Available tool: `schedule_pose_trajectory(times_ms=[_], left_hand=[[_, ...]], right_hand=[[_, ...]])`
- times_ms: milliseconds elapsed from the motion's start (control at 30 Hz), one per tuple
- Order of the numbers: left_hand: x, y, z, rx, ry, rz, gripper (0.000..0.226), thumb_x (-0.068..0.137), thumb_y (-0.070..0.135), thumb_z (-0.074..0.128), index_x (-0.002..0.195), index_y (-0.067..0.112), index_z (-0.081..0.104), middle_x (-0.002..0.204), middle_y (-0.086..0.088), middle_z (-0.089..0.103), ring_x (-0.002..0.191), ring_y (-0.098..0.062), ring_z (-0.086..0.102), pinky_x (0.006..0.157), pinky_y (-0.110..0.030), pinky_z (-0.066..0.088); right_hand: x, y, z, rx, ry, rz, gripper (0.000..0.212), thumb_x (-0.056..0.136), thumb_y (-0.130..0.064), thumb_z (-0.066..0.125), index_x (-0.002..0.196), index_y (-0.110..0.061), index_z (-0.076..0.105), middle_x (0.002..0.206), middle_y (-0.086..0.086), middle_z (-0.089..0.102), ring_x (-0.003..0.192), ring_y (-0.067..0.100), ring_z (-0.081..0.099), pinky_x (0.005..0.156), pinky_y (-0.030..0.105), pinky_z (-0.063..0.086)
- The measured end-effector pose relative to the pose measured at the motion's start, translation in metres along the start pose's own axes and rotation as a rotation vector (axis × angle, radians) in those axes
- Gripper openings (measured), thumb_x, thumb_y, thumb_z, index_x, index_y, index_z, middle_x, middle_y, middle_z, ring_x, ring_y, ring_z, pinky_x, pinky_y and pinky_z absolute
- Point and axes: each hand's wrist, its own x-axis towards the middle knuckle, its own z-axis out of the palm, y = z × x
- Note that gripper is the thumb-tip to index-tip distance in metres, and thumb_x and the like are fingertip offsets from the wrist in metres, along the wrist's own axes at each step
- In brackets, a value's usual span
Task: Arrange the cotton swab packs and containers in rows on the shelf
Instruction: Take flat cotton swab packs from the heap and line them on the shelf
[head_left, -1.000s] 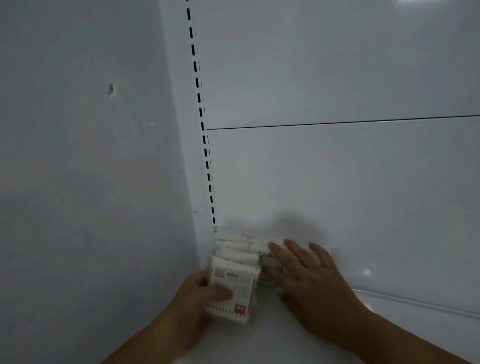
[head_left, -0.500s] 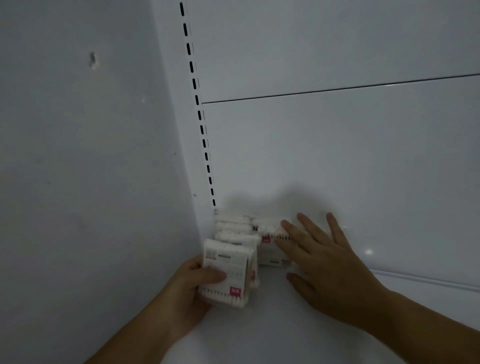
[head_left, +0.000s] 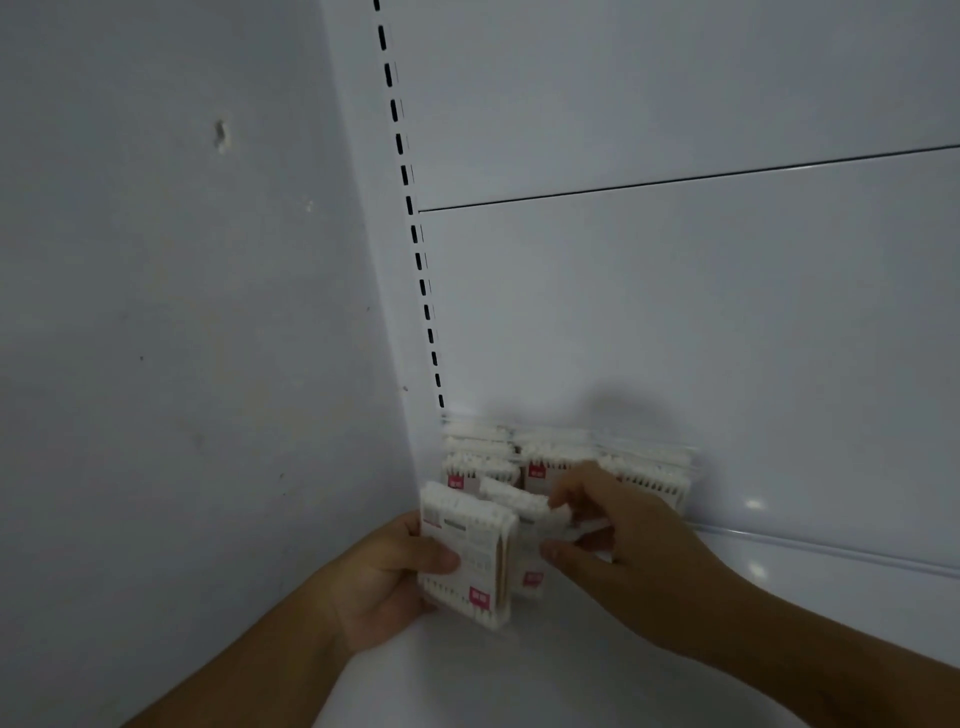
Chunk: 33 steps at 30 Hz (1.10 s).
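Observation:
Flat clear cotton swab packs with pink labels stand in the shelf's back left corner. My left hand (head_left: 387, 577) grips a small stack of packs (head_left: 462, 556) upright, thumb across the front. Just behind that stack, my right hand (head_left: 618, 540) pinches one pack (head_left: 530, 525) between thumb and fingers. Against the back panel stand rows of packs: a left row (head_left: 478, 457), a middle row (head_left: 545, 457) and a right row (head_left: 649, 470). My right hand hides the lower part of the middle and right rows.
The white shelf board (head_left: 571, 675) stretches to the right and toward me. A grey side wall (head_left: 182, 338) closes the left. The white back panel (head_left: 675, 312) carries a slotted upright (head_left: 415, 234) at its left edge.
My right hand has left the packs at the back, moved left and toward me, and closed on a pack behind the stack in my left hand. The right row stands uncovered.

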Motion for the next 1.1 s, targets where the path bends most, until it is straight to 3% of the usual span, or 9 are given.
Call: schedule_pose_trajectory(times_ms=[100,200,400,633,767,867,967,1033,1100], left_hand=[[0.0,-0.001,-0.002,-0.047,0.018,-0.001,0.07,0.019,0.011,0.095,0.086,0.002,0.077,0.087,-0.021,0.073,0.075,-0.031,0.071,0.067,-0.041,0.058],[0.003,-0.001,-0.006,-0.103,0.056,0.003,0.08,0.022,0.01,0.094,0.099,-0.002,0.074,0.098,-0.024,0.071,0.081,-0.036,0.07,0.08,-0.047,0.052],[0.003,0.0,0.0,-0.133,0.035,0.026,0.069,0.029,0.011,0.096,0.093,0.001,0.076,0.094,-0.024,0.072,0.079,-0.034,0.072,0.065,-0.045,0.059],[0.002,0.0,0.006,-0.012,0.146,0.013,0.086,0.033,0.019,0.099,0.111,-0.004,0.068,0.116,-0.032,0.063,0.092,-0.036,0.07,0.087,-0.048,0.053],[0.001,0.002,0.009,0.057,0.124,-0.01,0.058,0.053,-0.002,0.083,0.11,-0.001,0.069,0.113,-0.028,0.066,0.091,-0.035,0.07,0.073,-0.04,0.059],[0.002,0.006,0.016,0.179,0.132,-0.047,0.055,0.057,-0.013,0.065,0.11,0.001,0.068,0.111,-0.025,0.068,0.093,-0.034,0.07,0.077,-0.039,0.057],[0.004,0.023,0.043,0.519,0.173,0.023,0.052,0.058,-0.008,0.069,0.107,0.01,0.069,0.102,-0.014,0.074,0.093,-0.029,0.07,0.08,-0.04,0.055],[0.008,0.044,0.066,0.647,0.213,0.128,0.054,0.066,-0.014,0.072,0.109,0.018,0.068,0.095,-0.006,0.076,0.085,-0.02,0.072,0.069,-0.032,0.056],[0.013,0.068,0.086,0.755,0.281,0.235,0.054,0.069,-0.015,0.073,0.102,0.027,0.064,0.092,-0.006,0.076,0.074,-0.015,0.072,0.061,-0.029,0.056]], right_hand=[[0.003,-0.001,-0.002,0.101,-0.021,0.083,0.029,0.078,-0.022,0.074,0.087,-0.037,0.05,0.085,-0.013,0.061,0.073,0.004,0.058,0.064,0.02,0.05],[0.014,-0.007,-0.015,0.466,-0.034,0.254,0.033,0.081,0.005,0.065,0.093,-0.024,0.056,0.083,0.009,0.062,0.07,0.021,0.064,0.057,0.033,0.058],[0.03,-0.006,-0.048,0.743,-0.11,0.401,0.026,0.082,0.015,0.048,0.085,-0.008,0.061,0.063,0.002,0.065,0.059,0.021,0.067,0.047,0.028,0.054],[0.039,-0.003,-0.08,0.962,-0.046,0.381,0.028,0.081,0.018,0.041,0.082,-0.007,0.053,0.074,0.014,0.063,0.06,0.024,0.068,0.045,0.028,0.054],[0.04,-0.001,-0.09,1.033,-0.044,0.346,0.056,0.07,0.021,0.04,0.103,-0.02,0.058,0.099,0.016,0.063,0.071,0.031,0.071,0.049,0.032,0.056],[0.04,-0.004,-0.095,1.004,-0.045,0.302,0.049,0.054,0.009,0.053,0.099,-0.01,0.06,0.094,0.015,0.068,0.077,0.028,0.071,0.058,0.031,0.059],[0.042,-0.002,-0.098,0.929,0.03,0.287,0.042,0.05,0.002,0.063,0.09,-0.008,0.058,0.082,0.011,0.069,0.076,0.023,0.067,0.07,0.03,0.054],[0.043,-0.001,-0.1,0.887,0.074,0.299,0.046,0.046,0.003,0.068,0.089,-0.008,0.057,0.086,0.012,0.068,0.082,0.025,0.065,0.08,0.035,0.049],[0.044,0.001,-0.105,0.905,0.101,0.293,0.055,0.045,0.007,0.07,0.095,-0.009,0.055,0.097,0.015,0.067,0.082,0.025,0.069,0.074,0.032,0.057]])
